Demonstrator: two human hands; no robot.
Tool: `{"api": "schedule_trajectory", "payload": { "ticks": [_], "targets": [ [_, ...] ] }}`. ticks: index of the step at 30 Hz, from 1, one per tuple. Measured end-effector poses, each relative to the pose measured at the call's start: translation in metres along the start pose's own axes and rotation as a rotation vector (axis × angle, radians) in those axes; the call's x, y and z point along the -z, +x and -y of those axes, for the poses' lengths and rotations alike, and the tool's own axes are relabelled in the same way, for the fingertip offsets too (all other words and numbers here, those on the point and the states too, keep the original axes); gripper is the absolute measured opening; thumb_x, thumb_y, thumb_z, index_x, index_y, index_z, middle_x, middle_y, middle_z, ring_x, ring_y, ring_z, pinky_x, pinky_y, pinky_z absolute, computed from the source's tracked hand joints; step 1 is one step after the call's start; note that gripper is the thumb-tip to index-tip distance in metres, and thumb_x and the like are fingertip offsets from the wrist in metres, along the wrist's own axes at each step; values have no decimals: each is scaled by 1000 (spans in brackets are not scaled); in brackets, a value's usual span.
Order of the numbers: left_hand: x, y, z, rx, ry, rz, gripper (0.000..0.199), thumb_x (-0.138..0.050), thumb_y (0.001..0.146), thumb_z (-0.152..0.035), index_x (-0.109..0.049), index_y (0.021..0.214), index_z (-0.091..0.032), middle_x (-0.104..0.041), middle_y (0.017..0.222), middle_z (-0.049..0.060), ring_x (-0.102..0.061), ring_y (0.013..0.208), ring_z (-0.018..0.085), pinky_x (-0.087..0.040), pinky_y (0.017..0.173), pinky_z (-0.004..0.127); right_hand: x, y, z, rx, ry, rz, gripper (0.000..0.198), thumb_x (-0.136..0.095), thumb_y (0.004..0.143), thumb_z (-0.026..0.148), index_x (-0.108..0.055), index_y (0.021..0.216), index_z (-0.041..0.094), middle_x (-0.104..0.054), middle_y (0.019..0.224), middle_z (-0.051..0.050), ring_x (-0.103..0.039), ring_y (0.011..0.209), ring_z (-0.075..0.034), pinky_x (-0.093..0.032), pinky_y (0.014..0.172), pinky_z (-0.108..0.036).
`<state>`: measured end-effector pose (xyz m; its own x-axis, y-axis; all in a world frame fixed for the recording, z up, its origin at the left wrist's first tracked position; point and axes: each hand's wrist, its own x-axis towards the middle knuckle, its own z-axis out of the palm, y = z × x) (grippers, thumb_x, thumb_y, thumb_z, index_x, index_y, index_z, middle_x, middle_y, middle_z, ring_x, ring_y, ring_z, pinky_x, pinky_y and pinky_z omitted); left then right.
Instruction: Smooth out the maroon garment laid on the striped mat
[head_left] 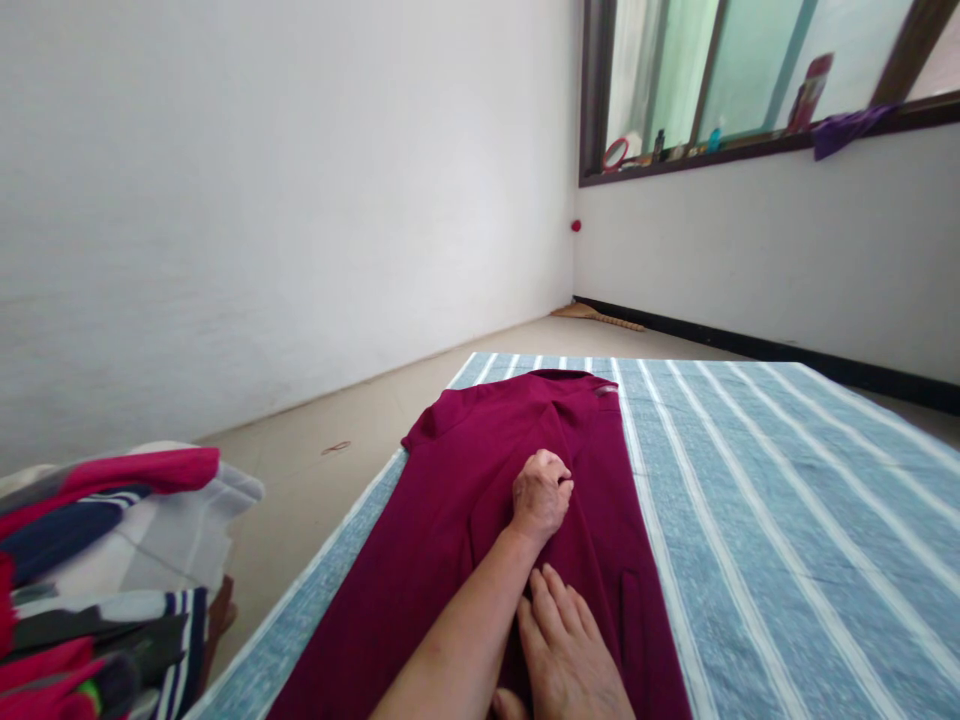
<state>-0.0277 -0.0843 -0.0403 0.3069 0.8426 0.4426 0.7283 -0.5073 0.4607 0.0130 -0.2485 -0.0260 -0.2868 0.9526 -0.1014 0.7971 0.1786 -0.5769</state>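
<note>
1. Striped blue-white mat (787, 500) lay flat, with wide bare room to the right of both hands.
2. Maroon garment (465, 480), soft knit, lay lengthwise along the mat's left edge, under both hands.
3. Clothes pile (105, 570) sat well left of the hands.
4. Left hand (541, 495) was bunched, pinching a garment fold.
5. Right hand (570, 650) lay spread flat, pressing the cloth just nearer than the pinch.

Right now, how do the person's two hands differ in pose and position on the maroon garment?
The left hand is curled, fingers pinching a fold of the maroon garment; the right hand lies flat with fingers spread. The left hand reaches farther up, near the garment's middle; the right hand sits nearer the person, by the lower edge of the picture. Both are bare and touch the same garment, which is spread on the striped blue cloth.
</note>
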Motion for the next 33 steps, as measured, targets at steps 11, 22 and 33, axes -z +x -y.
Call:
{"api": "schedule_trajectory", "payload": {
  "ticks": [11, 22, 33],
  "targets": [
    [4, 2, -7, -73, -20, 15, 18, -54, 76, -5, -55, 65, -20, -58, 78, 5, -51, 80, 20, -41, 76, 32, 0, -4, 0, 31, -25, -45, 67, -51, 77, 38, -39, 137, 10, -25, 146, -13, -18, 136, -30, -18, 111, -43],
    [1, 13, 14, 232, -402, -103, 17, -48, 81, -25, -56, 67, -18, -60, 64, 0, -57, 62, 14, -44, 66, 27, 0, -4, 1, 25, -34, -64, 64, -52, 80, 45, -45, 134, 10, -27, 145, -14, -19, 135, -31, -18, 110, -44],
    [12, 16, 9, 464, -741, -188, 33, -45, 79, -43, -59, 75, -14, -65, 67, 6, -61, 57, 14, -42, 46, 21, -2, -5, 1, 28, -36, -68, 65, -53, 79, 47, -47, 132, 9, -29, 144, -15, -20, 135, -32, -19, 110, -44]
  ]
}}
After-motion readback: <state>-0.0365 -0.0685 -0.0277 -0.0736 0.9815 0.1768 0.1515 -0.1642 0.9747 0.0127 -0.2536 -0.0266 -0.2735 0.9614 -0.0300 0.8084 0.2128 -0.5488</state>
